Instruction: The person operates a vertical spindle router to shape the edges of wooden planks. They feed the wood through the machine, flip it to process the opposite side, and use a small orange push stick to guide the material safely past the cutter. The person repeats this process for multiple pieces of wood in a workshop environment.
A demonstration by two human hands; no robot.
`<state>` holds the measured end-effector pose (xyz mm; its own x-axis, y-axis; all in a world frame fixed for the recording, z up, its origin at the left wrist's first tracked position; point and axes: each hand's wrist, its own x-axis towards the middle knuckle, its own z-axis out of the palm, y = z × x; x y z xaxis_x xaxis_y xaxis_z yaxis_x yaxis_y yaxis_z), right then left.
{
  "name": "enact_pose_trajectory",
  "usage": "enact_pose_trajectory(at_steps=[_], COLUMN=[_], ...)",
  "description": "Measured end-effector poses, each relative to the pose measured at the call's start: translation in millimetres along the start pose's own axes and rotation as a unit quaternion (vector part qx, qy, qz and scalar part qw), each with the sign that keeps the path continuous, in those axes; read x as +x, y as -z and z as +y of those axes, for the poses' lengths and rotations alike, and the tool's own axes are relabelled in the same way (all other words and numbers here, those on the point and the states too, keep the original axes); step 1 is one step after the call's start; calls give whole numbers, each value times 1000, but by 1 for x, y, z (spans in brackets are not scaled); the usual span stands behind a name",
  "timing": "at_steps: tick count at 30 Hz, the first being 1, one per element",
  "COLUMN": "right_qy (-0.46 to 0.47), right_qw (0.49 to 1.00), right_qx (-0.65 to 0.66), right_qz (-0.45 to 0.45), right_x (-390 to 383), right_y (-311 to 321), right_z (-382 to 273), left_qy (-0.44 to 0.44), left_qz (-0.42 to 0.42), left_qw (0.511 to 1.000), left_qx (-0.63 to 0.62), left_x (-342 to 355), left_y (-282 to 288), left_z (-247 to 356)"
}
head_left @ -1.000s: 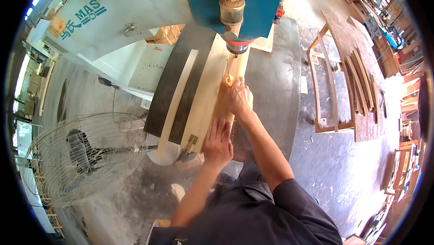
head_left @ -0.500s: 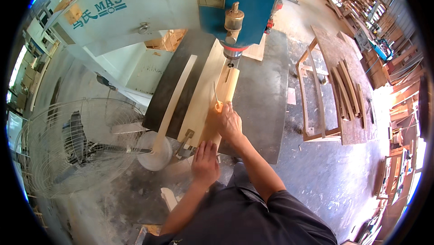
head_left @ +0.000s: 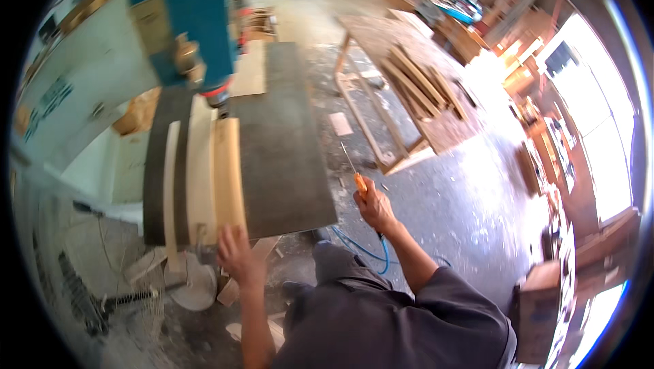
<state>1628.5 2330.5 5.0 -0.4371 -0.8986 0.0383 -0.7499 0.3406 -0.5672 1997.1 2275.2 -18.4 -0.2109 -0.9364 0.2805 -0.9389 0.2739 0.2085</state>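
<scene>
Left hand: the left hand point(head_left: 235, 252) lay spread at the near edge of the dark grey machine table, fingers resting on the near end of the pale curved wooden workpiece point(head_left: 228, 175), judged as steadying it against the table; it gripped nothing closed.
Right hand: the right hand point(head_left: 373, 207) was closed round the orange handle of a thin metal-tipped air nozzle point(head_left: 354, 173), held out over the floor, well apart from the table's right edge; a blue hose point(head_left: 371, 252) trailed from it down to the floor, likely why it was held clear of the wood.
Workpiece: it ran from the near edge toward the far end of the dark grey machine table point(head_left: 283, 158), its far end just below the blue machine head point(head_left: 191, 22), and just beside a long pale wooden strip point(head_left: 170, 185) on its left.
Relation: the workpiece touched the left hand only; it lay well to the left of the right hand.
Surroundings: a wooden frame bench stacked with curved wooden slats point(head_left: 415, 79) stood on the concrete floor beyond.
</scene>
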Motion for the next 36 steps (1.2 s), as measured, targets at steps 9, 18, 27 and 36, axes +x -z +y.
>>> enact_pose_trajectory(at_steps=[9,18,27,36], right_qy=[-316,66,-325,-357], right_qw=[928,888,904,897], right_qx=[-172,-222,-276,-167], right_qz=[97,397,29,200], right_x=[60,286,360,327], right_y=[98,260,183,171], right_z=[276,657,608,495], left_qy=[-43,144,189,305], left_qz=[23,-49,108,149], left_qw=[999,987,971,935], left_qx=[-10,-45,96,100], left_x=[9,15,47,94], left_y=[-2,-63,19,14], left_z=[27,48,73,-56])
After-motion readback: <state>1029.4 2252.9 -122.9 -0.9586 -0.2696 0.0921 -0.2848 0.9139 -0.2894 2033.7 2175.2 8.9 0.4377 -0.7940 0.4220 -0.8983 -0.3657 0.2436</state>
